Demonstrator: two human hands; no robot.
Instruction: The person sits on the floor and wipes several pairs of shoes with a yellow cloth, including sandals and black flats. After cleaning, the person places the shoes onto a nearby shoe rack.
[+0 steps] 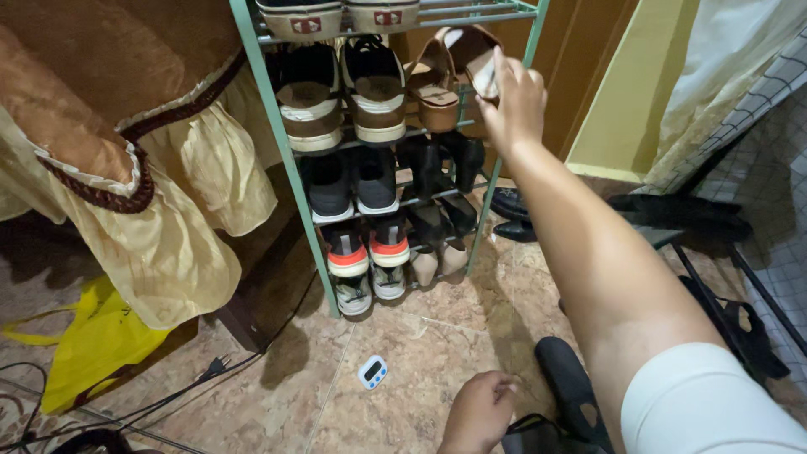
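Both hands were busy at different heights. Up high, the right hand (514, 101) reached out at full arm's length to the green metal shoe rack (286, 160), its fingers curled around the heel end of a tan sandal (472, 57) that sat at the right end of the second shelf from the top. Just left of it, touching or nearly so, stood the matching tan sandal (433, 88), and further left on that shelf a pair of brown-and-white sneakers (345, 97). Down low, the left hand (479, 412) hung near the tiled floor (420, 345) with its fingers closed loosely; whether it gripped anything could not be told. It hovered just beside a black sandal (572, 387) lying on the floor, well apart from the tan one above. A small white digital timer (372, 371) lay on the tiles a little to the left of that hand.
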